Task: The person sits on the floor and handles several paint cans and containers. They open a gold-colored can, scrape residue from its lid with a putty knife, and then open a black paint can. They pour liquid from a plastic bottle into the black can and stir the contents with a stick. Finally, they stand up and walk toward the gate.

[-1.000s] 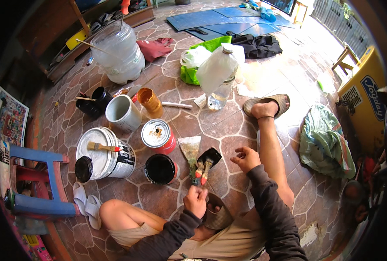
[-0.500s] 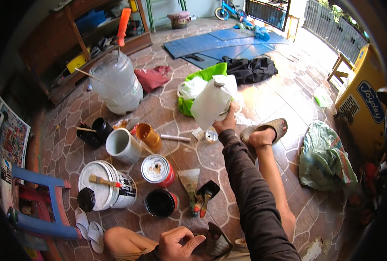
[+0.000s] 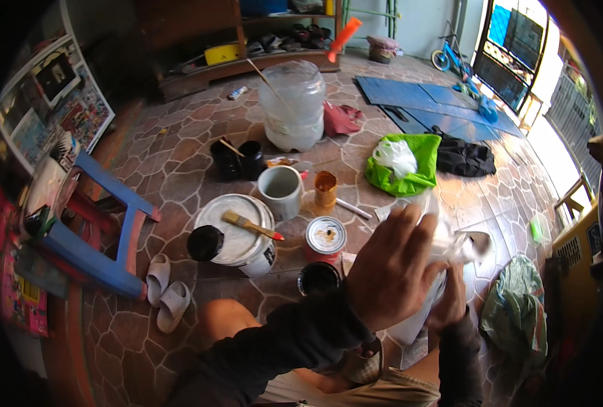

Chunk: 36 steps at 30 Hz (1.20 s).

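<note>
My left hand [image 3: 393, 271] is raised in front of my lap, back toward me. Its fingers reach up against blurred clear plastic, and their grip is hard to make out. Just right and a little lower, my right hand [image 3: 448, 298] closes round a translucent white plastic jug [image 3: 410, 325]. The jug is close to my body, partly hidden by my left hand. Left of my hands stand a red paint can [image 3: 325, 235] with a whitish lid, an open can of black paint [image 3: 318, 279] and an amber cup [image 3: 325, 193].
A paintbrush [image 3: 250, 224] lies on a white bucket [image 3: 210, 210] beside a grey-white container [image 3: 280, 193]. Farther back are a large clear plastic vessel [image 3: 291, 108] and a green bag [image 3: 399, 180]. A blue stool [image 3: 115, 180] and pale slippers [image 3: 172, 305] are at left, a green sack [image 3: 515, 305] at right.
The jug has come from the floor ahead toward my body in my right hand. My left hand has risen from my lap to the jug. The view has swung left.
</note>
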Each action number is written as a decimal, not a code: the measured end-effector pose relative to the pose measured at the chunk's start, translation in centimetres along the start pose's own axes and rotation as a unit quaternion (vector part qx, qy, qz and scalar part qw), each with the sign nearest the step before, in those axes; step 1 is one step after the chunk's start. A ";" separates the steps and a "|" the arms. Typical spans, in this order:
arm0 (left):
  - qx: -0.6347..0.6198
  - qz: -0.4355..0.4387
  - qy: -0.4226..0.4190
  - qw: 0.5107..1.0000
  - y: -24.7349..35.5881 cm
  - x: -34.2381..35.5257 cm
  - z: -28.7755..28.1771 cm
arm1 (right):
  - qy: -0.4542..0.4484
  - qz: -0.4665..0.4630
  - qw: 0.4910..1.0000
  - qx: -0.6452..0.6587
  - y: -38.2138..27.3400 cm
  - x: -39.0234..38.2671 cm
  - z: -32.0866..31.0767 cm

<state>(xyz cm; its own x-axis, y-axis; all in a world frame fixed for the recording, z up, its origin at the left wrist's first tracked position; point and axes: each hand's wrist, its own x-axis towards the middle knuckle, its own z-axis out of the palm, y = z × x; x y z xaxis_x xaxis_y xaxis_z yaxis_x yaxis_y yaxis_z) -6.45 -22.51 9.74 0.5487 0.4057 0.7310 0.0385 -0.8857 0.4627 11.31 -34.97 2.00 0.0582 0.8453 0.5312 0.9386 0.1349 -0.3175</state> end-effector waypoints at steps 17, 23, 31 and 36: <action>-0.029 -0.064 0.075 0.995 0.7 -10.3 -5.1 | -0.061 0.065 0.996 -0.030 -10.9 -3.8 -1.6; -0.024 -0.111 0.177 0.978 1.1 -9.3 -3.5 | -0.059 0.066 0.996 0.020 -10.2 -4.0 -1.3; -0.053 -0.190 0.278 0.940 0.6 -7.1 -1.9 | -0.021 0.083 0.994 0.066 -9.9 -4.0 -0.1; -0.240 -0.281 0.291 0.883 0.7 -6.2 -1.9 | -0.002 0.063 0.995 0.080 -9.3 -4.4 -0.2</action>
<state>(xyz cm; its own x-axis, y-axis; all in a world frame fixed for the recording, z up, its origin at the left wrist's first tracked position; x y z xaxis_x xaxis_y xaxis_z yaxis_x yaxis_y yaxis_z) -11.44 -25.23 6.48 0.0287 0.9214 0.3875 -0.2660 -0.3666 0.8915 2.40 -40.04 2.82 0.1706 0.8632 0.4752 0.8578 0.1072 -0.5027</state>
